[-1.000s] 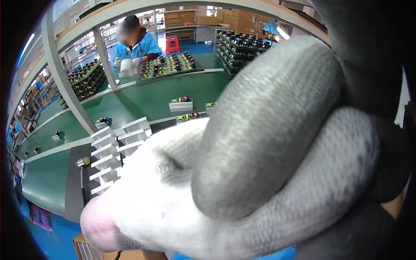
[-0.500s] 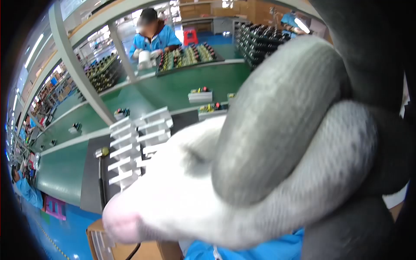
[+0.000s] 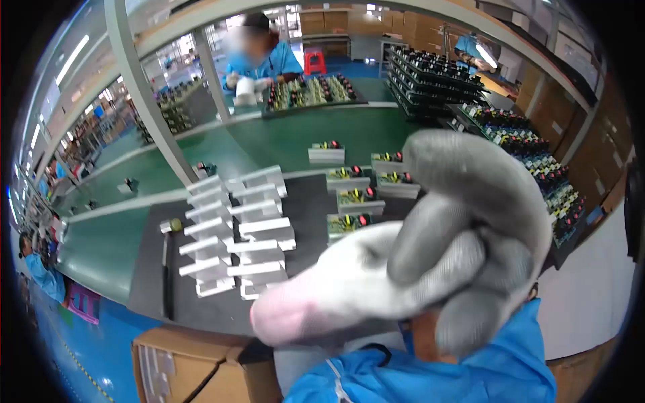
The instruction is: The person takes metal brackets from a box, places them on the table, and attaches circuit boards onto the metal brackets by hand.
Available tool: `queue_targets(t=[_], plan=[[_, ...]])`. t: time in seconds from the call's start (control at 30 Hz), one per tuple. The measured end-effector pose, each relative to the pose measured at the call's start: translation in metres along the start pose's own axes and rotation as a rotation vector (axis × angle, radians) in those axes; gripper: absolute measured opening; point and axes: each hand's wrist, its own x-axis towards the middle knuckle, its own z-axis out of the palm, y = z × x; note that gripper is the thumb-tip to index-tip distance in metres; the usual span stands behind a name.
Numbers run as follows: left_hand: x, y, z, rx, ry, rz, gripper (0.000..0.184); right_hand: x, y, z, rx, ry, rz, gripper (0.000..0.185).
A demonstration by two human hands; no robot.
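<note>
Close to the camera, two gloved hands seem to overlap right of the middle. My right hand (image 3: pixel 504 208), in grey-looking knit, has its fingers curled inward against white glove fabric; what lies between them is hidden. The white glove with a pink end pointing left appears to be my left hand (image 3: pixel 342 289), its fingers hard to separate. Behind them on a dark mat (image 3: pixel 228 314) stand two columns of white angled metal pieces (image 3: pixel 211 228). Several small circuit boards on pale metal bases (image 3: pixel 359 200) sit just left of my right hand.
A hammer (image 3: pixel 166 269) lies at the mat's left. Beyond runs a green belt (image 3: pixel 262 138), with a co-worker (image 3: pixel 269 57) behind a tray of boards (image 3: pixel 312 93). Stacked trays (image 3: pixel 430 84) stand farther right, more boards (image 3: pixel 537 154) nearby. A cardboard box (image 3: pixel 195 356) is below.
The hands have moved away from the camera and down, looking smaller. The view has shifted so the bench and co-worker sit farther right, uncovering the boards and right-hand trays.
</note>
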Motion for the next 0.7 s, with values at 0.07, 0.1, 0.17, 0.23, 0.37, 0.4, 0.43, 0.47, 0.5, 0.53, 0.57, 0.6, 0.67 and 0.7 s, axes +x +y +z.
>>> queue_targets(t=[0.07, 0.1, 0.17, 0.23, 0.37, 0.4, 0.43, 0.47, 0.5, 0.53, 0.57, 0.6, 0.67, 0.7], plan=[[0.006, -0.004, 0.002, -0.007, 0.004, -0.005, 0.071, 0.003, -0.005, -0.005, -0.019, 0.018, -0.018, 0.07], [0.01, -0.005, 0.005, -0.013, 0.002, -0.011, 0.071, 0.006, -0.009, -0.007, -0.025, 0.032, -0.023, 0.071], [0.016, -0.005, 0.006, -0.037, 0.001, -0.011, 0.071, 0.009, -0.012, -0.01, -0.026, 0.056, -0.027, 0.072], [0.016, -0.003, 0.003, -0.051, 0.008, 0.014, 0.071, 0.008, -0.01, -0.011, -0.031, 0.071, -0.038, 0.072], [-0.005, 0.006, -0.023, -0.093, 0.067, 0.006, 0.071, -0.001, 0.01, -0.012, -0.087, 0.091, -0.104, 0.061], [-0.015, 0.011, -0.033, -0.1, 0.095, 0.006, 0.071, -0.004, 0.011, -0.012, -0.093, 0.103, -0.079, 0.06], [-0.026, 0.016, -0.044, -0.107, 0.135, 0.015, 0.07, -0.008, 0.012, -0.011, -0.098, 0.115, -0.054, 0.058], [-0.036, 0.023, -0.055, -0.114, 0.181, 0.033, 0.07, -0.009, 0.013, -0.01, -0.087, 0.125, -0.012, 0.058], [-0.048, 0.03, -0.067, -0.118, 0.239, 0.064, 0.07, -0.01, 0.014, -0.009, -0.075, 0.135, 0.03, 0.058], [-0.056, 0.039, -0.076, -0.111, 0.294, 0.09, 0.07, -0.01, 0.021, -0.009, -0.095, 0.145, 0.027, 0.058], [-0.074, 0.048, -0.089, -0.092, 0.353, 0.125, 0.07, -0.01, 0.027, -0.01, -0.115, 0.155, 0.024, 0.058], [-0.087, 0.057, -0.099, -0.063, 0.412, 0.158, 0.07, -0.01, 0.036, -0.009, -0.155, 0.176, -0.01, 0.058], [-0.106, 0.069, -0.113, -0.018, 0.518, 0.241, 0.07, -0.011, 0.039, -0.005, -0.122, 0.155, -0.012, 0.054], [-0.116, 0.075, -0.118, 0.007, 0.569, 0.281, 0.07, -0.011, 0.038, -0.003, -0.119, 0.143, 0.026, 0.053]])
